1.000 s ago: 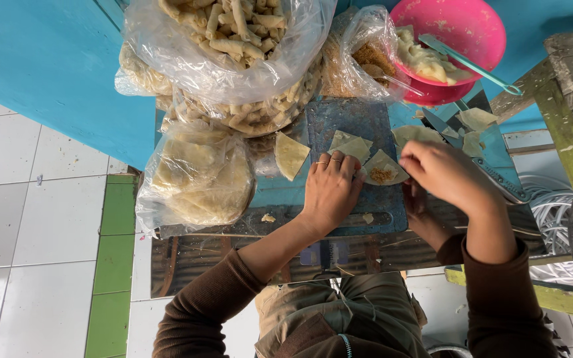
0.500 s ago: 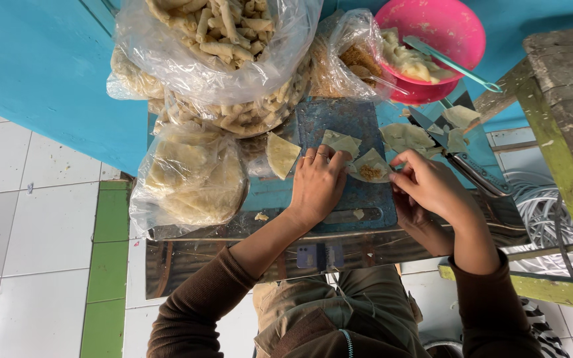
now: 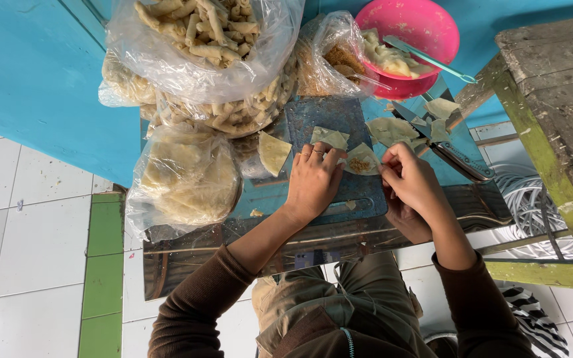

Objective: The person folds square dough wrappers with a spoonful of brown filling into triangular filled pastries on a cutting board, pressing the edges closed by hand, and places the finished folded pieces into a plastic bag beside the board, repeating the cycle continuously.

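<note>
A pale pastry wrapper with brown filling [image 3: 362,160] lies on a dark blue cutting board [image 3: 329,119]. My left hand [image 3: 313,179] presses flat on the board, its fingertips pinning the wrapper's left edge. My right hand [image 3: 409,179] pinches the wrapper's right edge between thumb and fingers. A second bare wrapper [image 3: 329,137] lies just beyond my left fingers. A folded half-round wrapper [image 3: 273,152] rests to the left of it.
Clear bags of rolled pastries [image 3: 210,46] and flat wrappers [image 3: 184,179] sit at the left. A pink bowl [image 3: 409,30] with filling and a teal spoon [image 3: 429,59] stands at the back. A knife [image 3: 452,156] and wrapper scraps [image 3: 392,129] lie right. A worn wooden table [image 3: 552,99] stands further right.
My right hand has come down from over the wrapper and now pinches its right edge. My left hand has stayed on the board, holding the left edge.
</note>
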{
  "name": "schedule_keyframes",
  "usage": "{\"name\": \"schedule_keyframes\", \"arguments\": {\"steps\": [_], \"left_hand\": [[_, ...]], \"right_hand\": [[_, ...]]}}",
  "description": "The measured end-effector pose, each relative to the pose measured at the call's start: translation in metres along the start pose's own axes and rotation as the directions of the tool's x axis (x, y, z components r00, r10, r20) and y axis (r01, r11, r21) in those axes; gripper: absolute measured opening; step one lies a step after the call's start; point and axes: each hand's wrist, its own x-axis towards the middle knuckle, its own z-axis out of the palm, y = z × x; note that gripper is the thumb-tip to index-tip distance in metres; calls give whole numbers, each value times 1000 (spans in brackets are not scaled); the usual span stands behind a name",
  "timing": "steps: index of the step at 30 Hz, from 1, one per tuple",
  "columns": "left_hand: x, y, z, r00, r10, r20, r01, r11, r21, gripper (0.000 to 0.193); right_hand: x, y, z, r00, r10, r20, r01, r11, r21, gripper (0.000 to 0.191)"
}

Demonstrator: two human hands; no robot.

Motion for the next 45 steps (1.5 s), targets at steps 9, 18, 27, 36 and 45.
{"name": "schedule_keyframes", "arguments": {"steps": [9,18,27,36,45], "left_hand": [[-1,1,-1,1000,-1,14,1,1000,-7,19],[6,9,25,993,-68,97,66,998,16,22],[6,11,43,984,-91,154,103,992,-72,17],[-13,2,23,972,-136,193,201,906,-374,13],[-19,20,-9,994,16,111,8,976,-217,29]], "right_hand": [[-22,6,-12,980,108,168,-133,981,142,28],[-49,12,-4,996,-22,92,12,994,111,28],[-57,8,9,996,-46,-73,56,989,136,26],[-58,5,18,954,-195,-229,193,981,-31,30],[-55,-4,22,931,-246,-271,243,969,-45,31]]}}
